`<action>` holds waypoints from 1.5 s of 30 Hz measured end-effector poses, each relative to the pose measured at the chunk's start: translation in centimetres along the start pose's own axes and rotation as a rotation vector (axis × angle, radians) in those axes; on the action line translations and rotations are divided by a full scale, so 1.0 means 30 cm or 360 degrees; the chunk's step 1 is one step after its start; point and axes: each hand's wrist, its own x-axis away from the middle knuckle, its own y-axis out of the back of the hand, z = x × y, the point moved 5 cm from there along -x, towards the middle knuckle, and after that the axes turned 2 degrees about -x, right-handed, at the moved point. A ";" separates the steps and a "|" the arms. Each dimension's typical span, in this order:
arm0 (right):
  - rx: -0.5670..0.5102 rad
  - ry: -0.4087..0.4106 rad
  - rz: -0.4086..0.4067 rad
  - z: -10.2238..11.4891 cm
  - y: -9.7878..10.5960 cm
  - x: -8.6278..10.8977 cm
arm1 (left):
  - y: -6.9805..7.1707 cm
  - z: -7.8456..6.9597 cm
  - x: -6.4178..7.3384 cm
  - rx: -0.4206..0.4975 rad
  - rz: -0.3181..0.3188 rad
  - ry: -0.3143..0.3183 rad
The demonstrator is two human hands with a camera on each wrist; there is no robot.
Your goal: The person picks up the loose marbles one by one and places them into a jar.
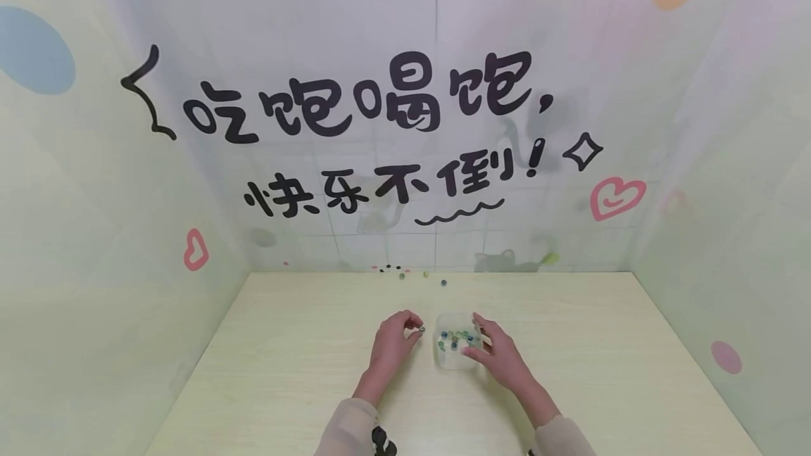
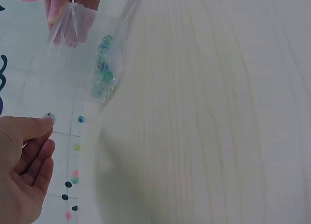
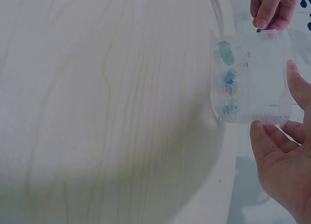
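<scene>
Between thumb and forefinger my left hand (image 1: 393,345) pinches a glass marble (image 2: 49,117), just left of a clear plastic box (image 3: 266,71). My right hand (image 1: 505,359) grips the box from its right side, thumb on the near part and fingers farther back. Several green and blue marbles (image 2: 103,68) lie at the bottom of the box, which stands upright on the table. In the head view the left fingertips are a short way from the box wall, about level with its middle.
Three more marbles sit near the table's back edge: a greenish one (image 1: 402,276), a yellowish one (image 1: 426,274) and a blue one (image 1: 443,283). Behind them rises a printed backdrop (image 1: 355,245), with side walls left and right of the pale wooden table (image 1: 285,371).
</scene>
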 end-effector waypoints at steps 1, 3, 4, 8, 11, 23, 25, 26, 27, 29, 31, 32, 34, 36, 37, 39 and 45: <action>-0.0003 -0.0001 0.0000 0.000 0.000 0.000 | 0.001 -0.004 0.000 -0.0002 0.0000 -0.0002; -0.0011 -0.0001 0.0002 0.000 0.000 0.000 | 0.003 -0.012 0.001 -0.0002 -0.0004 -0.0007; -0.0012 -0.0001 0.0003 0.000 -0.001 0.000 | 0.004 -0.016 0.001 -0.0004 -0.0006 -0.0013; -0.0008 -0.0006 0.0003 -0.004 -0.001 -0.002 | 0.005 -0.031 -0.001 0.0002 -0.0007 -0.0022; 0.0000 -0.0011 0.0001 -0.006 -0.001 -0.003 | 0.007 -0.045 -0.003 -0.0016 -0.0013 -0.0056; 0.0002 -0.0033 0.0007 0.000 0.001 -0.001 | 0.005 -0.109 0.000 0.0033 0.0039 -0.0118; 0.0003 -0.0031 0.0010 -0.001 0.001 -0.001 | 0.003 -0.115 0.002 0.0039 0.0045 -0.0128; 0.0003 -0.0029 0.0010 -0.002 0.001 -0.002 | 0.002 -0.116 0.003 0.0044 0.0045 -0.0126; -0.0002 -0.0028 0.0009 -0.002 0.001 -0.002 | 0.002 -0.115 0.003 0.0050 0.0038 -0.0122; -0.0004 -0.0021 0.0008 -0.003 0.000 -0.002 | 0.002 -0.104 0.003 0.0053 0.0001 -0.0107; -0.0008 -0.0008 0.0007 -0.003 -0.001 -0.003 | 0.001 -0.080 0.001 0.0034 -0.0044 -0.0065; -0.0011 0.0000 0.0004 -0.002 -0.001 -0.003 | 0.000 -0.064 -0.001 0.0018 -0.0064 -0.0047; -0.0014 0.0015 0.0001 -0.001 0.000 -0.003 | -0.009 -0.026 -0.005 -0.0024 -0.0057 -0.0017; -0.0013 0.0021 -0.0001 -0.005 0.000 -0.003 | -0.023 0.012 -0.005 -0.0068 -0.0005 0.0006; -0.0009 0.0021 -0.0001 -0.007 0.000 -0.003 | -0.030 0.028 -0.003 -0.0082 0.0031 0.0008; -0.0006 0.0019 -0.0003 -0.011 -0.001 -0.003 | -0.046 0.052 0.006 -0.0073 0.0116 0.0020; -0.0008 0.0024 -0.0014 -0.005 0.000 -0.002 | -0.067 0.080 0.035 -0.0085 0.0196 0.0011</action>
